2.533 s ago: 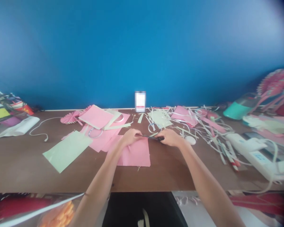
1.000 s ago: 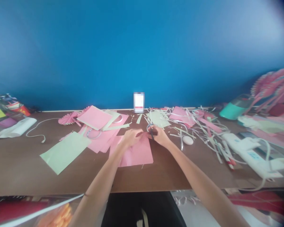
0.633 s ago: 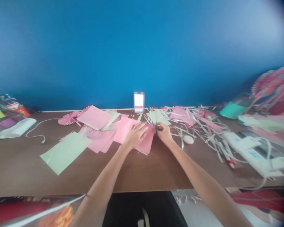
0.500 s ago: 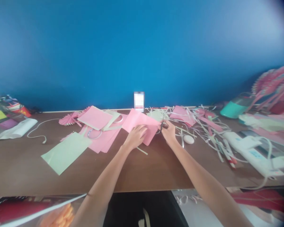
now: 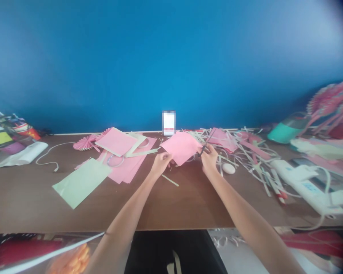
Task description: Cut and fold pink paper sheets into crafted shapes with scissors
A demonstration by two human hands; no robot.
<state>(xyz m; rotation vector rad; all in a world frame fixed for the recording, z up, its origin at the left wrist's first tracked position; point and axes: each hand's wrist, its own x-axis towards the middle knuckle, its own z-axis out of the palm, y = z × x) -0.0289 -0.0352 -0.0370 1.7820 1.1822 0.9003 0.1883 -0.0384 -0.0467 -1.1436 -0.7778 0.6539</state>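
My left hand (image 5: 161,162) is closed on the near corner of a pink sheet of paper (image 5: 181,147) and holds it lifted off the brown table (image 5: 171,201). Just to the right of the sheet, my right hand (image 5: 209,159) is closed round a pair of dark scissors (image 5: 203,149), whose blades point up and away at the sheet's right edge. A thin pale strip of paper (image 5: 169,180) lies on the table below the sheet.
Pink and pale green sheets (image 5: 82,182) lie to the left, with a pink paper fan (image 5: 85,142). Paper strips (image 5: 246,152), a white oval object (image 5: 228,168), a teal container (image 5: 288,131) and a white power strip (image 5: 308,186) fill the right. A small white card (image 5: 169,122) leans on the blue wall.
The pink sheet lay flat on the table with the scissors at its top edge; my left hand has lifted it away from me, leaving a cut strip behind. My right hand followed with the scissors.
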